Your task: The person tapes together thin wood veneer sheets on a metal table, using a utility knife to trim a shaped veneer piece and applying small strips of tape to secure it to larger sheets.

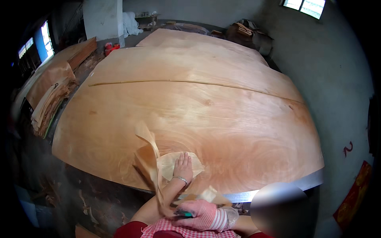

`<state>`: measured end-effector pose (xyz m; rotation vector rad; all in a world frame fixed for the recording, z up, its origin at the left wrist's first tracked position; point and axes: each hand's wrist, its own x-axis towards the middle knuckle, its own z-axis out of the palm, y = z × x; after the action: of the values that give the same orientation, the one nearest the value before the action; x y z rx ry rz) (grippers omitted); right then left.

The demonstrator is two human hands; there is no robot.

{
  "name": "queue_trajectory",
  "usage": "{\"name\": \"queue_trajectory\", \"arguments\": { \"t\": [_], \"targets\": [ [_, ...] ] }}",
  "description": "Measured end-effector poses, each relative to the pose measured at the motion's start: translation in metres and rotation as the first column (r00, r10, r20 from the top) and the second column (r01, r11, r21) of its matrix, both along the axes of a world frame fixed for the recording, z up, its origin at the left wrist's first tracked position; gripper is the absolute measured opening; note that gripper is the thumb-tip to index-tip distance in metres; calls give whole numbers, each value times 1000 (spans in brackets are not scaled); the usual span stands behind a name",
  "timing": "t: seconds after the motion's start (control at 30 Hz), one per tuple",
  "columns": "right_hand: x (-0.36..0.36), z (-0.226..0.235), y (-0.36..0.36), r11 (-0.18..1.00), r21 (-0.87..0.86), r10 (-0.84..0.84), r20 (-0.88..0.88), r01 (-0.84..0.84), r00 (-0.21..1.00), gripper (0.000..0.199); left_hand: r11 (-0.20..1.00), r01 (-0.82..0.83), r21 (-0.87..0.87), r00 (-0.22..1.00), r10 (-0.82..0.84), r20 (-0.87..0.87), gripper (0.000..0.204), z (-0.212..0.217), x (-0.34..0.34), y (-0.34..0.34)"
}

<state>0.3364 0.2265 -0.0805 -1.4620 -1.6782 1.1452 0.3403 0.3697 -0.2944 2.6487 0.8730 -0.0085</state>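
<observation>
My bare left hand [183, 166], with a silver bangle at the wrist, lies flat with fingers stretched on a pale piece of thin wood veneer [166, 163]. Beside it a thin strip of veneer [149, 152] curls up and hangs down over the near edge. Both are on a broad sheet of wood veneer [246, 131]. Close to my body, my right hand [202, 214] wears a pink glove with a white-striped cuff. Its fingers are closed round a small green-handled tool [183, 213], whose working end I cannot make out. A loose veneer scrap [209, 193] lies just beyond the glove.
A long thin stick [170, 81] lies across the sheet. A shiny metal strip [242, 196] runs along the near edge. Stacked veneer [49, 105] stands at the left, with scraps on the floor below. Dark bundles [250, 35] sit at the back, and a grey wall [329, 79] rises at the right.
</observation>
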Motion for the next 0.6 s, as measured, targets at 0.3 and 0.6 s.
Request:
{"name": "queue_trajectory", "arguments": {
  "t": [0.3, 0.6],
  "targets": [
    [22, 22, -17, 995, 76, 82, -277, -63, 957, 23, 1000, 9, -4, 996, -9, -84, 58, 7, 4, 1],
    [76, -67, -37, 848, -521, -141, -48, 96, 989, 38, 998, 36, 49, 969, -47, 241, 60, -20, -4, 1]
  ]
}}
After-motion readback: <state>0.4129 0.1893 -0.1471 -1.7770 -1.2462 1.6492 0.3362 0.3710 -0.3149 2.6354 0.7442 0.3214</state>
